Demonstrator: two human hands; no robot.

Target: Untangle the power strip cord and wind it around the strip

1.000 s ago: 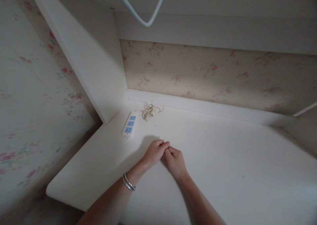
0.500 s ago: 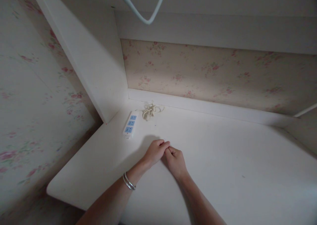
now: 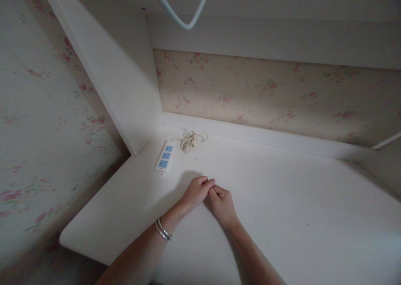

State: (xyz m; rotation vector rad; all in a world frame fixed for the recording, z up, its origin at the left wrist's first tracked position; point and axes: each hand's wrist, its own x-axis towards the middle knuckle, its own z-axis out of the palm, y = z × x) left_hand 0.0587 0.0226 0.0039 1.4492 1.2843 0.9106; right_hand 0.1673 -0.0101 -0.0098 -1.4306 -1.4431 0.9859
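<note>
My left hand [image 3: 197, 191] and my right hand [image 3: 223, 205] rest together on the white desk [image 3: 275, 193]. Both are closed, with the fingers curled under and mostly hidden. Fingertips of the left touch the right near its thumb. Nothing shows sticking out of either hand. Two silver bangles [image 3: 163, 229] circle the left wrist. Nearest to my hands, up and to the left, lies a white power strip [image 3: 165, 157] with blue socket faces. Beside it sits its bundled cream cord [image 3: 189, 142].
A white upright panel [image 3: 122, 80] stands at the desk's left. Floral wallpaper [image 3: 225, 88] covers the back wall above a white ledge [image 3: 250, 132]. Overhead, a pale bent rod [image 3: 188, 26] hangs in view. The desk's rounded left edge [image 3: 62, 237] ends near the side wall.
</note>
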